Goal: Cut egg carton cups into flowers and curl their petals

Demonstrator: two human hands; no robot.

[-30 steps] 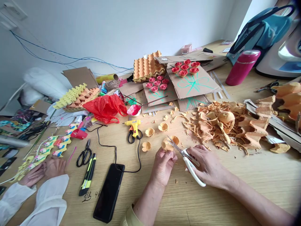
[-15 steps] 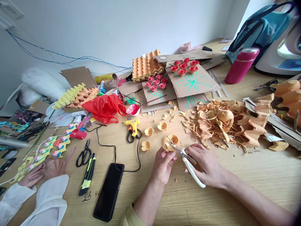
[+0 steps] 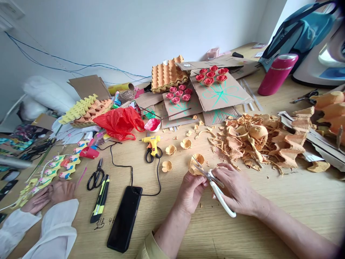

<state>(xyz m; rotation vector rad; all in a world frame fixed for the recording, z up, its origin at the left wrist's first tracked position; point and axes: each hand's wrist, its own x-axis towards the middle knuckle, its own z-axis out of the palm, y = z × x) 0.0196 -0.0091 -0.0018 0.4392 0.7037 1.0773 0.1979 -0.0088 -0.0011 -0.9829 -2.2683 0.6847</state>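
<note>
Between the fingertips of my left hand [image 3: 190, 193] is a small tan egg-carton cup [image 3: 193, 169]. My right hand [image 3: 239, 189] grips white-handled scissors [image 3: 223, 201], whose blades point up and left across the cup. Whether the blades are closed on its edge I cannot tell. Right behind, partly covered, shows another rounded carton cup [image 3: 199, 158]; whether the two touch is unclear. Petal-shaped carton cups lie beyond my left hand: a single one [image 3: 167, 166], a small stack [image 3: 171, 149] and another stack [image 3: 185, 144].
Carton scraps [image 3: 242, 140] are heaped at the right. A yellow glue gun [image 3: 153, 142], black scissors [image 3: 96, 176], a utility knife [image 3: 100, 199] and a phone [image 3: 124, 219] lie left. Red paper flowers [image 3: 208, 81] stand on cardboard behind. A co-worker's hands [image 3: 63, 191] rest at far left.
My left hand has shifted slightly right with the carton cup, which now sits at a different angle against the blades. My right hand and the scissors have barely moved.
</note>
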